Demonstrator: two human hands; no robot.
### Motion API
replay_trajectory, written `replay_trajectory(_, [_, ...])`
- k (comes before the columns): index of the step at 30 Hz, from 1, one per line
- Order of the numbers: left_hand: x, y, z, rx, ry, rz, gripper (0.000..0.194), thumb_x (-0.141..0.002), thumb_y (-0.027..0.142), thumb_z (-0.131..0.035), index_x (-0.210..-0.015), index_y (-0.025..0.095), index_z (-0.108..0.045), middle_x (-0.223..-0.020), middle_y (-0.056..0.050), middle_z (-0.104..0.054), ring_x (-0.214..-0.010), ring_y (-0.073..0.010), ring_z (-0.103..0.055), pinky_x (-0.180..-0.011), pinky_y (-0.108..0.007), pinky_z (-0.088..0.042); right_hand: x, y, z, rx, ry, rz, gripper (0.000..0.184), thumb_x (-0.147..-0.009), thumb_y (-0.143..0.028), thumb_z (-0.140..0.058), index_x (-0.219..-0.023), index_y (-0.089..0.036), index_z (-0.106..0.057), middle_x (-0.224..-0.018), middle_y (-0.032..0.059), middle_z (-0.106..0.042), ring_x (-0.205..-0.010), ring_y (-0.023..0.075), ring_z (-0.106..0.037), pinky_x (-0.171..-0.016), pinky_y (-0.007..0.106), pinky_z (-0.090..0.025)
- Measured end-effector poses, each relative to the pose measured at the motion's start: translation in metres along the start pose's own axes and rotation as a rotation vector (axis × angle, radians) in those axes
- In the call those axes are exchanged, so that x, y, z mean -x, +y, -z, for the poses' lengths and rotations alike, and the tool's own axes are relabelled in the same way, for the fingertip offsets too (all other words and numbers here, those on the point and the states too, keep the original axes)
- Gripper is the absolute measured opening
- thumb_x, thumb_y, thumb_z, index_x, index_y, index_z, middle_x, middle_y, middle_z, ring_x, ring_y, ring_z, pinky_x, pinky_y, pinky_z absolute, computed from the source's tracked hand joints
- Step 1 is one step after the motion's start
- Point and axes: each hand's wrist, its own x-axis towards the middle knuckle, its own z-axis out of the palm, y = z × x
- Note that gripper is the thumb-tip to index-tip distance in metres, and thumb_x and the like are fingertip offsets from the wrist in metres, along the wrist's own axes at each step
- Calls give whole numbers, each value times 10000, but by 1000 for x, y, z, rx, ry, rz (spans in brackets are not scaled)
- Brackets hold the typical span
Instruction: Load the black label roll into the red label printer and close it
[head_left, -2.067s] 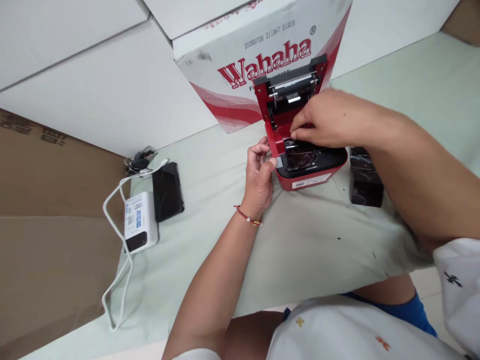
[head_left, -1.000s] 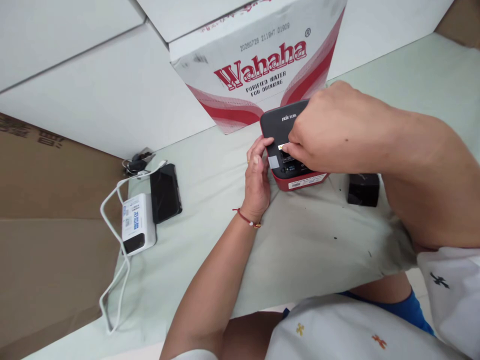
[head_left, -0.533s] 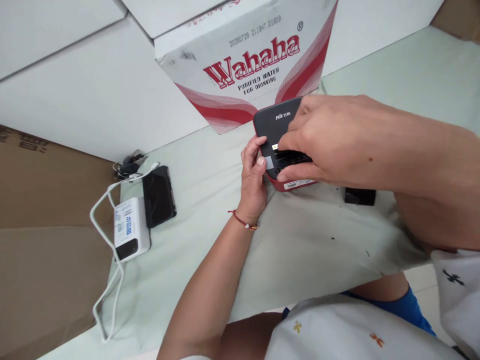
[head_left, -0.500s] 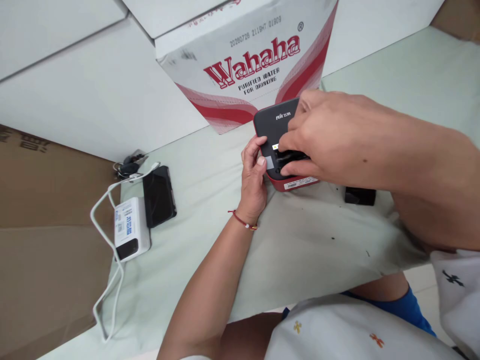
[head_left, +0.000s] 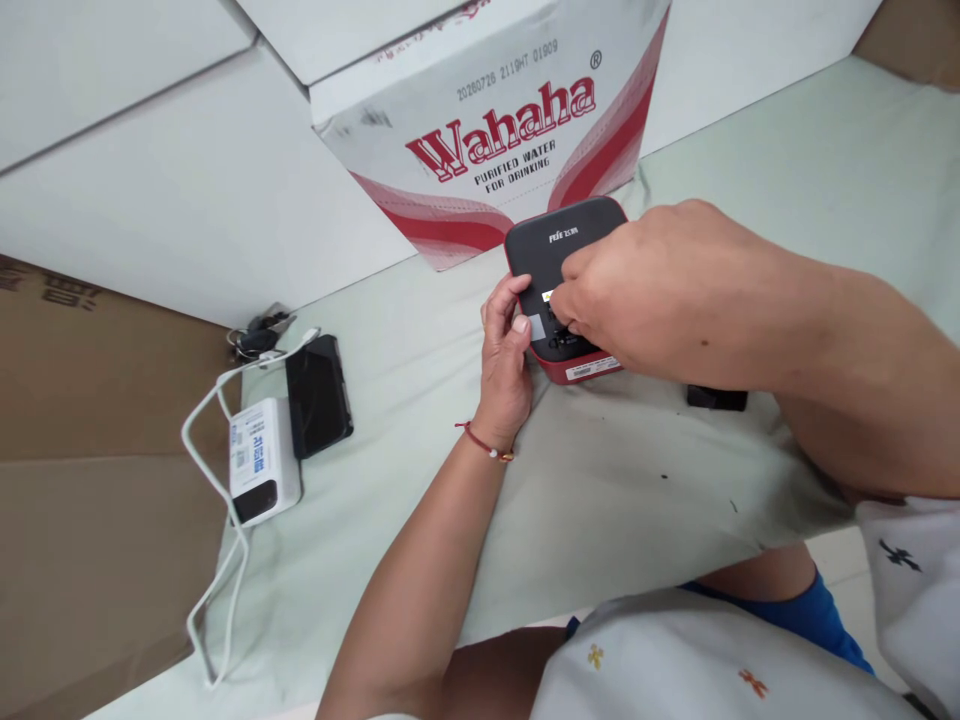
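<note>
Our left hand [head_left: 507,362], loosely open, rests against the left side of the red-and-black device [head_left: 534,258], near the table's [head_left: 585,480] back edge before the Wahaha carton [head_left: 517,105]. Our right hand [head_left: 637,288] covers its top, fingers bunched; we cannot tell whether they grip anything.

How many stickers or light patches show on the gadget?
3 on the gadget: grey patch at left, small yellow-marked sticker just beyond it, white sticker on the red side. The right grip may hide more.

Matt dark plastic lid [head_left: 551,265], creased matt cloth [head_left: 585,520]
</note>
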Motion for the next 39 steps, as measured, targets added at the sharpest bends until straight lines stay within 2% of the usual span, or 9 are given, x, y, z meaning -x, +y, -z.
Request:
replay_trajectory(6, [-1, 2, -1, 17, -8, 5, 653, -985, 863, -720, -1471, 426, -720, -1659, -23, -622, -1719, -333, -469, -1472, -489, -336, 3, 3, -4, 56, -44, -61, 129, -989, -209, -563, -995, -224, -691, -945, 100, -704, -762, 233, -620, -659, 337, -376])
replay_trajectory(12, [0, 4, -2, 27, -11, 20, 650, -978, 870, -721, -1466, 440, -717, -1636, -14, -629, -1711, -323, -476, -1472, -474, -339, 7, 10, 1, 138, -105, -241, 138, -941, -190, -605, -955, -263, -722, -702, 63, -548, -732, 280, -649, -687, 361, -464])
replay_trajectory(17, [0, 3, -2, 34, -7, 23, 646, -985, 857, -726, -1468, 428, -719, -1635, -22, -627, -1706, -324, -482, -1468, -478, -348, 8, 11, 3, 110, -44, -185, 184, -960, -235, -563, -1014, -283, -733, -683, 42, -544, -583, 232, -488, -607, 354, -384])
replay_trajectory(24, [0, 3, -2, 29, -10, 15, 631, -995, 843, -725, -1476, 434, -717, -1636, -20, -631, -1703, -319, -489, -1468, -479, -354, 4, 11, -3, 20, -41, -106, 199, -1009, -213, -559, -1104, -236, -732, -1076, 66, -732, -683, 178, -500, -640, 340, -303])
replay_trajectory(32, [0, 3, -1, 21, -7, 18, 635, -992, 849, -722, -1468, 430, -717, -1626, -23, -634, -1696, -324, -494, -1473, -479, -343, 10, 17, 2, 61, -62, -109, 210, -1046, -327, -576, -1068, -293, -781, -915, 42, -738, -651, 209, -507, -659, 348, -288])
replay_trajectory(34, [0, 3, -2, 28, -4, 8, 610, -1001, 830, -724, -1461, 429, -721, -1620, -23, -631, -1688, -328, -500, -1474, -489, -342, 12, 16, 7, -17, 37, -138, 320, -1118, -387, -478, -1080, -282, -778, -1007, 54, -767, -819, 257, -638, -721, 371, -380])
replay_trajectory(36, [0, 3, -3, 43, 7, 2, 588, -1003, 811, -733, -1448, 426, -731, -1609, -23, -632, -1670, -332, -516, -1468, -498, -358, 11, 15, 11, -95, 202, -143, 433, -1168, -399, -374, -1262, -255, -772, -1329, 81, -776, -1255, 342, -674, -954, 425, -500])
replay_trajectory(37, [0, 3, -3, 49, 16, 3, 585, -999, 808, -739, -1440, 424, -737, -1605, -23, -634, -1663, -333, -522, -1463, -500, -368, 9, 15, 12, -120, 283, -130, 477, -1179, -389, -354, -1413, -230, -737, -1547, 91, -704, -1477, 373, -581, -1131, 458, -488])
replay_trajectory(39, [0, 3, -4, 58, 25, 10, 589, -990, 813, -744, -1431, 423, -741, -1606, -22, -635, -1664, -334, -520, -1457, -501, -383, 3, 17, 7, -151, 338, -82, 596, -1176, -365, -379, -1706, -158, -556, -1869, 109, -418, -1747, 398, -307, -1395, 481, -317])
